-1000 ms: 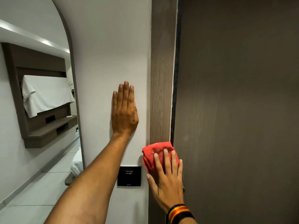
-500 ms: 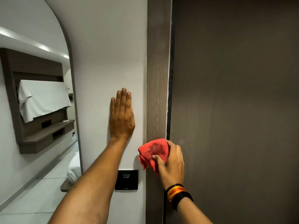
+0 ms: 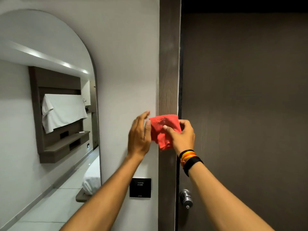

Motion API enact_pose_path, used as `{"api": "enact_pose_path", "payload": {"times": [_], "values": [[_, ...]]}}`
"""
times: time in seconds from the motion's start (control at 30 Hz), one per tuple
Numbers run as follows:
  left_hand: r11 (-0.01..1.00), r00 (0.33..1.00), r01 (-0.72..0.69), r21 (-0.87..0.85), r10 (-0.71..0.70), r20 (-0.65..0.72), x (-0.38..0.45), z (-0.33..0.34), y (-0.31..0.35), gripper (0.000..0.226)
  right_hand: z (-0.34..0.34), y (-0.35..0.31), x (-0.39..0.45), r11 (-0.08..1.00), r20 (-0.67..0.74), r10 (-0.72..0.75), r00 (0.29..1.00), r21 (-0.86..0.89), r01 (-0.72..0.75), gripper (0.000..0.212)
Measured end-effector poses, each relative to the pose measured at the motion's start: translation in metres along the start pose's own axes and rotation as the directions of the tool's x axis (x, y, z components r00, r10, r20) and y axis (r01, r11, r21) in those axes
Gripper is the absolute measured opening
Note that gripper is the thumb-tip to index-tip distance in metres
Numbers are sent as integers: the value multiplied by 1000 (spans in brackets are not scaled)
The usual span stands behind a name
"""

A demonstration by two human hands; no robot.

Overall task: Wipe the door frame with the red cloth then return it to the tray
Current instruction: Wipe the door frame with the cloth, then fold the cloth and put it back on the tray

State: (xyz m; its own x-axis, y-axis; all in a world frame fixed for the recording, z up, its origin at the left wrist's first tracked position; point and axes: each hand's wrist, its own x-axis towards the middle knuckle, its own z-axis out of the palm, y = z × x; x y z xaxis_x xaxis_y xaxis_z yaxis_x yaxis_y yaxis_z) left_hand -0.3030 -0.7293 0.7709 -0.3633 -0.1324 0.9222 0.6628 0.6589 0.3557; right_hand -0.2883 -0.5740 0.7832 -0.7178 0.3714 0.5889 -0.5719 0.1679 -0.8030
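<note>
The red cloth [image 3: 162, 130] is bunched in front of the brown wooden door frame [image 3: 169, 64], which runs vertically through the middle of the view. My right hand [image 3: 180, 134] pinches the cloth's right side between thumb and fingers. My left hand [image 3: 139, 134] has come off the white wall; its thumb touches the cloth's left edge while its fingers stay extended. No tray is in view.
The dark brown door [image 3: 241, 105] fills the right side, with a metal knob [image 3: 186, 198] low down. A black switch panel [image 3: 140, 187] sits on the white wall below my hands. An arched mirror [image 3: 50, 114] on the left reflects a wooden shelf unit.
My left hand left the wall and moved right to the cloth. My right hand lifted the cloth off the frame and now holds it pinched in front of it. The view tilted up.
</note>
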Motion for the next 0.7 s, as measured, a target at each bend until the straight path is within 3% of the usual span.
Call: {"api": "enact_pose_path", "payload": {"times": [0.1,0.27,0.4,0.5,0.7], "values": [[970,984,154,-187,-134,115,-12,6,31,60,-18,-7,-2,962,39,105,994,249,-112,42],[926,957,228,-302,-156,246,-18,36,77,41,-82,-26,7,935,46,129,991,328,-137,44],[858,958,253,-448,-155,243,-26,92,136,16,-166,-28,13,949,7,128,992,290,-124,33],[843,950,269,-465,-151,275,-43,138,178,13,-233,-20,9,966,-13,157,988,212,-150,18],[759,868,362,-541,-63,493,-136,254,297,12,-415,9,-21,979,-248,205,947,71,-193,31]]}}
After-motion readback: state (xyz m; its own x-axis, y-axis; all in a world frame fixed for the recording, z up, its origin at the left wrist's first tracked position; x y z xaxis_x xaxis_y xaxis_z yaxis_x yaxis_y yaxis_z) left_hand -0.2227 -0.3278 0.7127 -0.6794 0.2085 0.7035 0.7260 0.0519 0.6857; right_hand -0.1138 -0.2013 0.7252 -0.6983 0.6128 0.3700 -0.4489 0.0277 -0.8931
